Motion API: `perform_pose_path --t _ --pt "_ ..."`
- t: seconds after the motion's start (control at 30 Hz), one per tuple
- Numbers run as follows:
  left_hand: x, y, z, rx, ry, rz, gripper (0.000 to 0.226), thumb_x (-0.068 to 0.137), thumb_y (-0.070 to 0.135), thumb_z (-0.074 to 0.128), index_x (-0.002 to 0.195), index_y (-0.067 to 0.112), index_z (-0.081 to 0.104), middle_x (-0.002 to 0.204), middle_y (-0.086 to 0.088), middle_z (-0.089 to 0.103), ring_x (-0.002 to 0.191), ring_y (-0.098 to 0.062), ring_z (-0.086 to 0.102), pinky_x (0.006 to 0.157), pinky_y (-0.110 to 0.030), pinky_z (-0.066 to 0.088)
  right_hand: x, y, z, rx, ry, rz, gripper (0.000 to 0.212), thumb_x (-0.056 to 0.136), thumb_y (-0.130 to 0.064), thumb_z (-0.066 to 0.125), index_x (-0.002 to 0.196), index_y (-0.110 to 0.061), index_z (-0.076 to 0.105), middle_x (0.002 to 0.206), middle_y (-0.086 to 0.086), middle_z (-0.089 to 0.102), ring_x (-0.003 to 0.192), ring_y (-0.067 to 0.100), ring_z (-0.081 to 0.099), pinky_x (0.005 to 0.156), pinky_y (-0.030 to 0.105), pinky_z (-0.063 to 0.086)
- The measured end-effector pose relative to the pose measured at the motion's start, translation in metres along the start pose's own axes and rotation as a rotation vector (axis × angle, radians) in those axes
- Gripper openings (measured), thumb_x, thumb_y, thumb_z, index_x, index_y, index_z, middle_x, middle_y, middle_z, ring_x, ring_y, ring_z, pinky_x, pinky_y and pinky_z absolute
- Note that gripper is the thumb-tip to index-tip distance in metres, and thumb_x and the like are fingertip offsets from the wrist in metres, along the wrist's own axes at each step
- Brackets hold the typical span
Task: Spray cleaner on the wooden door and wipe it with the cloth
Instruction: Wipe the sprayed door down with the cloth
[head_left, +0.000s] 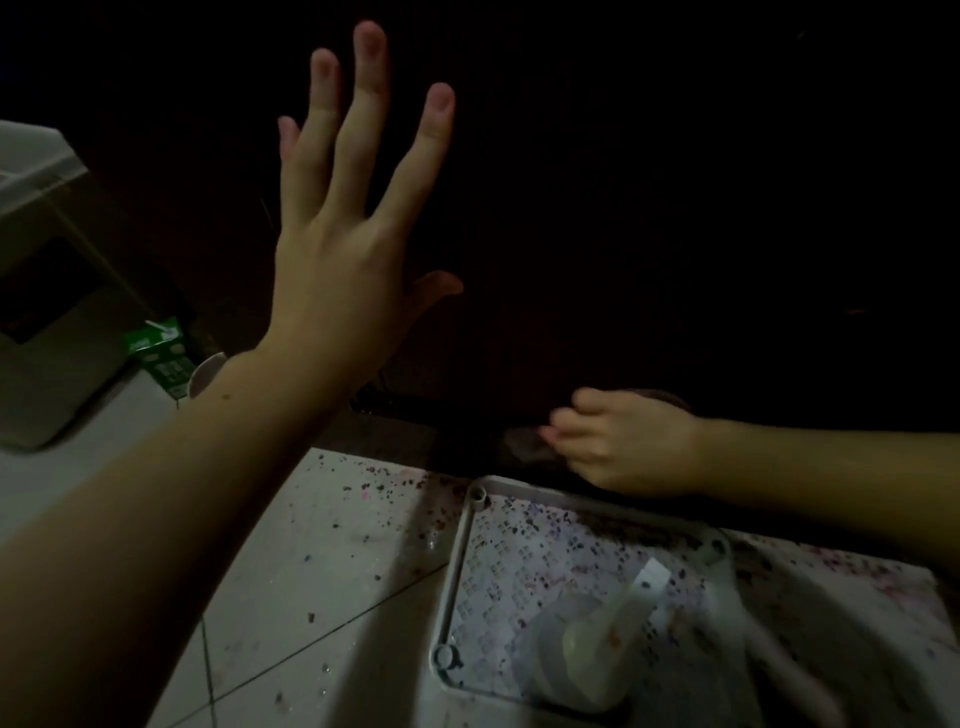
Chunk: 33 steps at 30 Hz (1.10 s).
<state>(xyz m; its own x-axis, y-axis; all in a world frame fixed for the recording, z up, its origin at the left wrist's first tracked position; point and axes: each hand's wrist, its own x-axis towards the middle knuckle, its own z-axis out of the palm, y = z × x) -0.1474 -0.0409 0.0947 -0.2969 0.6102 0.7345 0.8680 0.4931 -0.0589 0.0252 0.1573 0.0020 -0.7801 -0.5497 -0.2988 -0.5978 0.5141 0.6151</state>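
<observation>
Nearest, the left hand (337, 218) spreads flat, fingers straight, against the dark door (675, 208). Low down, the right hand (618, 441) grips a blurred cloth (524, 441) at the door's bottom edge. Below it, a spray bottle (597, 644) lies in a tray (457, 561) on the floor (311, 571).

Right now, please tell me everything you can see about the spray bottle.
The spray bottle looks like pale translucent plastic, with a white trigger head pointing up and to the right. It lies tilted in a white tray on the speckled tile floor, near the dark door's bottom edge. Neither of the hands touches it. It is blurred, so any label or liquid level cannot be told.
</observation>
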Motion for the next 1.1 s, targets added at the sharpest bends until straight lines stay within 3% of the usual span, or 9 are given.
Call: perform_pose_path --t 0.1,0.17,0.27,0.37,0.47,0.57,0.67,0.9,1.1 --pt "0.0 0.005 -0.001 -0.015 -0.011 -0.011 0.107 0.067 0.05 0.075 0.15 0.015 0.019 0.15 -0.036 0.014 0.139 -0.052 0.007 0.112 -0.066 0.012 -0.06 -0.01 0.016 0.034 -0.006 0.073 0.025 0.082 -0.016 0.055 0.096 -0.008 0.075 0.107 0.006 0.071 0.091 0.022 0.062 0.076 0.033 0.038" --pt "0.0 0.01 0.0 -0.013 -0.019 -0.026 0.109 0.067 0.051 0.075 0.15 0.013 0.017 0.151 -0.037 0.012 0.139 -0.052 0.005 0.112 -0.066 0.01 -0.069 -0.012 0.019 0.04 0.064 0.136 0.029 0.086 -0.014 0.047 0.092 -0.011 0.075 0.108 0.007 0.071 0.088 0.022 0.062 0.074 0.033 0.036" --pt "-0.001 0.018 -0.001 -0.005 -0.041 -0.046 0.114 0.066 0.054 0.076 0.151 0.012 0.012 0.152 -0.036 0.007 0.14 -0.051 0.001 0.11 -0.069 0.011 -0.033 -0.008 0.008 0.052 0.245 0.21 0.036 0.094 -0.012 0.038 0.083 -0.015 0.073 0.106 0.005 0.07 0.087 0.022 0.06 0.075 0.033 0.031" --pt "-0.004 0.017 -0.004 0.012 -0.036 -0.05 0.112 0.067 0.057 0.073 0.15 0.012 0.011 0.151 -0.037 0.006 0.14 -0.051 0.002 0.111 -0.066 0.011 0.025 0.016 -0.021 0.021 0.359 0.191 0.04 0.093 -0.015 0.033 0.088 -0.016 0.073 0.105 0.002 0.068 0.093 0.021 0.058 0.079 0.034 0.032" --pt "-0.002 0.021 -0.003 0.021 -0.019 -0.031 0.109 0.068 0.057 0.07 0.149 0.013 0.013 0.15 -0.037 0.008 0.14 -0.051 0.004 0.113 -0.064 0.011 0.016 0.02 -0.02 0.004 0.28 0.16 0.043 0.092 -0.017 0.03 0.095 -0.018 0.073 0.108 -0.001 0.067 0.1 0.021 0.054 0.085 0.035 0.032" --pt "-0.001 0.025 -0.002 0.002 -0.023 -0.055 0.11 0.064 0.053 0.071 0.15 0.014 0.015 0.15 -0.036 0.006 0.141 -0.05 0.002 0.111 -0.066 0.011 -0.038 -0.004 0.006 0.078 0.086 0.088 0.049 0.09 -0.015 0.027 0.091 -0.019 0.075 0.105 -0.002 0.07 0.097 0.019 0.058 0.084 0.033 0.029" --pt "0.0 0.03 0.0 -0.021 -0.038 -0.074 0.113 0.062 0.053 0.072 0.151 0.015 0.014 0.151 -0.036 0.005 0.14 -0.051 0.0 0.109 -0.069 0.01 -0.074 -0.015 0.02 0.052 0.04 0.139 0.044 0.087 -0.017 0.032 0.093 -0.016 0.076 0.105 0.0 0.071 0.091 0.018 0.06 0.079 0.031 0.032" --pt "0.002 0.036 0.002 0.009 -0.016 -0.065 0.115 0.062 0.058 0.077 0.15 0.017 0.015 0.148 -0.04 0.005 0.137 -0.054 0.002 0.109 -0.067 0.005 -0.026 0.028 -0.053 0.054 0.701 0.397 0.024 0.094 -0.013 0.053 0.079 -0.015 0.072 0.101 0.002 0.071 0.082 0.022 0.056 0.069 0.033 0.032" --pt "0.002 0.032 0.004 -0.013 0.014 -0.056 0.113 0.057 0.06 0.069 0.15 0.019 0.018 0.148 -0.024 0.0 0.137 -0.052 0.002 0.109 -0.062 0.002 -0.088 0.077 -0.103 -0.085 0.878 0.703 0.021 0.099 -0.015 0.054 0.083 -0.014 0.068 0.113 -0.001 0.071 0.078 0.024 0.058 0.067 0.035 0.04"
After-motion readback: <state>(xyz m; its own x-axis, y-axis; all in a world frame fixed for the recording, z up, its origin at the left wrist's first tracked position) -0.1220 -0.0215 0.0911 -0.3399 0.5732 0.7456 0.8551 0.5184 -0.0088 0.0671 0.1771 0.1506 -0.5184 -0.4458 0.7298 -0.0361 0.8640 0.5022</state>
